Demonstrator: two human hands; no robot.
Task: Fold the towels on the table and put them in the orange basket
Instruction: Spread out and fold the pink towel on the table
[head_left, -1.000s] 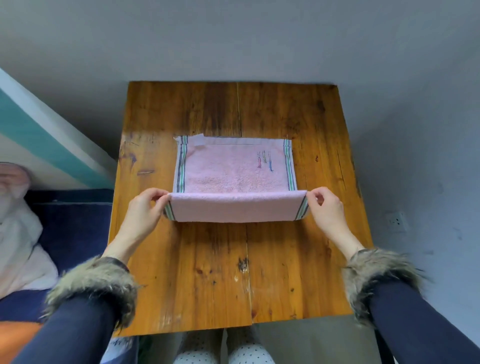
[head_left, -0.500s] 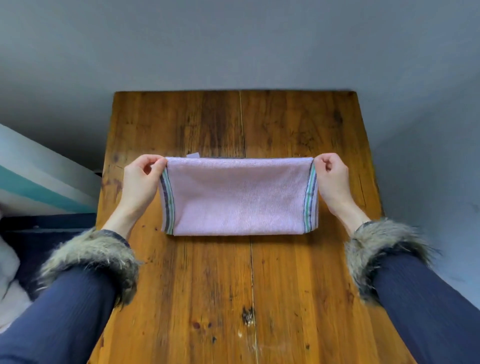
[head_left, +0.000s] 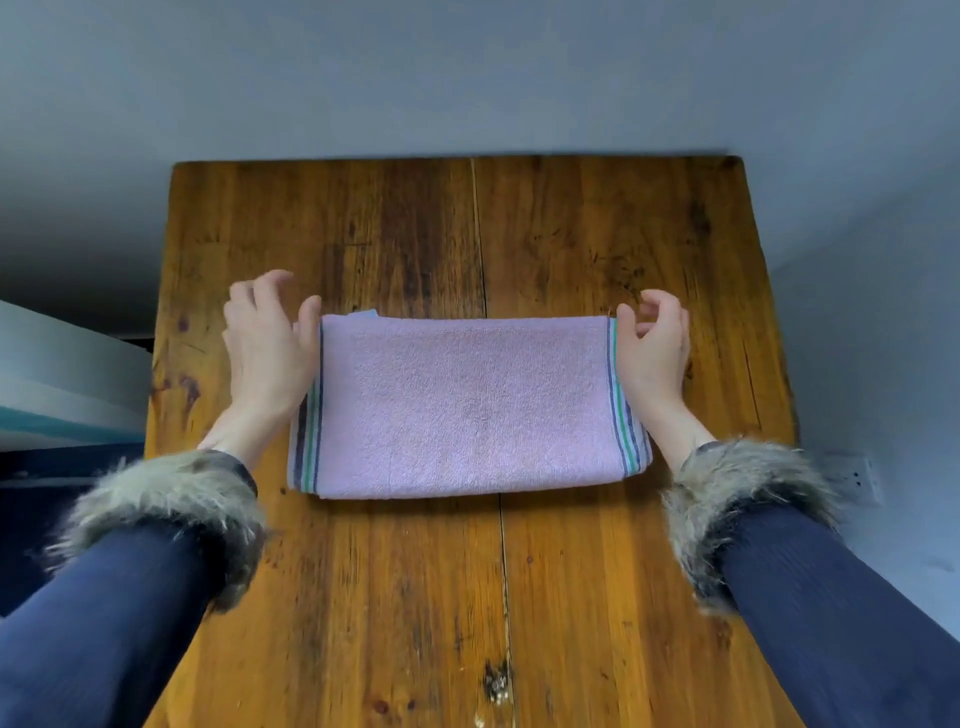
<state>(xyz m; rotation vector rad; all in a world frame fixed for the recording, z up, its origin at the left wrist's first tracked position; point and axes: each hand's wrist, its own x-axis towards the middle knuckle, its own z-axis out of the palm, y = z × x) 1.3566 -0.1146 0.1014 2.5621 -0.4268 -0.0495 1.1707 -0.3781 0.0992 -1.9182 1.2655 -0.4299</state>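
A pink terry-cloth towel with green and dark stripes at its short ends (head_left: 467, 408) lies folded into a long band across the middle of the worn brown wooden bench (head_left: 597, 597), its long sides parallel to the bench's far edge. The left hand (head_left: 267, 348) hovers at the towel's far left corner, fingers loosely spread and gripping nothing, thumb just beside the cloth. The right hand (head_left: 654, 345) sits at the far right corner, fingers relaxed and curled, also grasping nothing. Both flank the short ends, probably to check that the edges line up before the next fold. The orange basket is not in view.
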